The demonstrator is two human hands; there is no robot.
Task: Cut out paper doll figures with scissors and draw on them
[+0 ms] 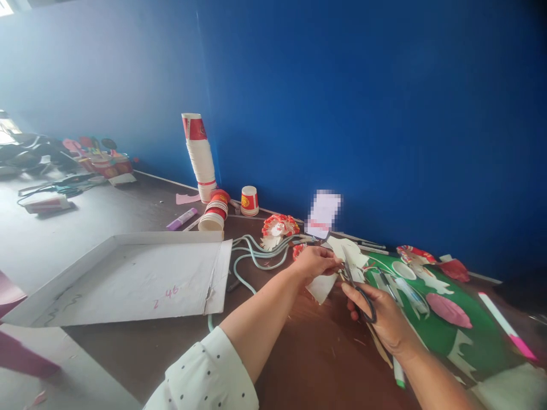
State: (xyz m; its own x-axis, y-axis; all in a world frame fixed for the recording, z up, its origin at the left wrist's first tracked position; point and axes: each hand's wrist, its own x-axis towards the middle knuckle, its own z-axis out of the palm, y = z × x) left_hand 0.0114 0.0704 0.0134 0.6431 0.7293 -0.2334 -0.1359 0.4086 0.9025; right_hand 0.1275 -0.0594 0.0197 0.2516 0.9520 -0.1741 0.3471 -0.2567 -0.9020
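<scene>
In my right hand (380,319) is a pair of scissors (365,302) with dark handles, its blades pointing up and away from me. My left hand (315,265) pinches a small pale piece of paper (341,273) close to the blades; my fingers hide most of it. Below the left hand is a white paper scrap (321,288), and a larger cut white piece (348,250) lies just beyond the blades. A red-and-white cut paper cup (280,226), fringed like a flower, sits beyond my left wrist.
A shallow white box lid (171,279) lies left of my arms, with pale cables (256,256) beside it. Paper cups (200,162) stand stacked against the blue wall (363,114). At right, a green sheet (444,319) carries scraps, a pink oval (449,310) and a marker (506,324).
</scene>
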